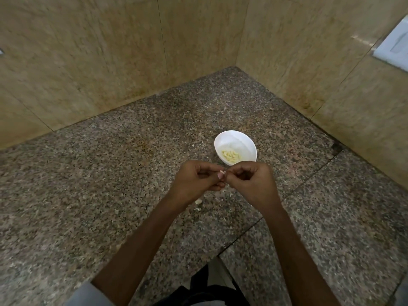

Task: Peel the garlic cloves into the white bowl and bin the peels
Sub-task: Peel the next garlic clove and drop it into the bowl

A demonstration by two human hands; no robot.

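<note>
Left hand (198,178) and right hand (251,180): 2 hands, fingertips meeting above the counter (99,195), both pinched shut on 1 garlic clove (221,172), only a pale tip visible between them. White bowl (235,146): just beyond the pinch, on the counter, holding a small heap of peeled cloves (231,156). Peel scraps (198,201): on the counter, just below the left hand.

Left hand (197,178) and right hand (249,180) together on a garlic clove (221,172), just before the white bowl (242,140).
</note>
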